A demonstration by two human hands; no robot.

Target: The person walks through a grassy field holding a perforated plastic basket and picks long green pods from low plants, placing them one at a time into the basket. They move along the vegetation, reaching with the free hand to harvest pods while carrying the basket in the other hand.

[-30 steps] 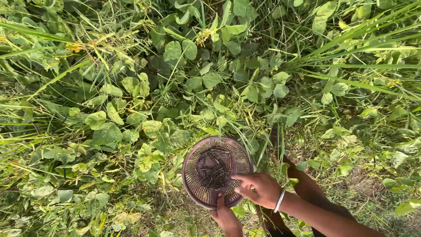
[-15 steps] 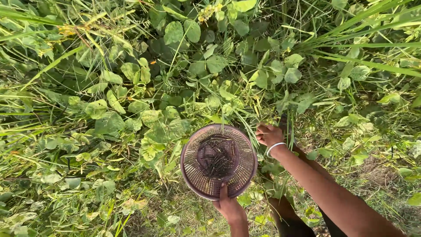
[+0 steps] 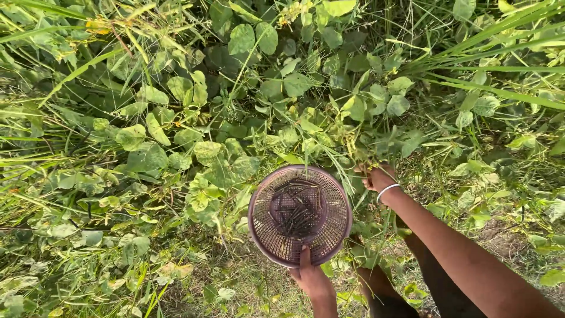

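My left hand [image 3: 311, 277] grips the near rim of a round purple mesh basket [image 3: 262, 203], held level above the plants. Several thin dark pods [image 3: 296, 209] lie in its bottom. My right hand [image 3: 376, 175], with a white bangle on the wrist, reaches forward past the basket's right side into the leafy stems [image 3: 359, 150]. Its fingers are closed among the stems there; what they pinch is hidden by leaves.
Dense green broad-leaved plants [image 3: 235, 106] and long grass blades [image 3: 500, 65] fill the ground ahead and to the left. Patchy bare soil [image 3: 506, 235] shows at the lower right. My leg [image 3: 376, 288] is below the basket.
My right hand left the basket's rim and reached up and right into the plants. The basket shifted slightly rightward in view, still held by my left hand.
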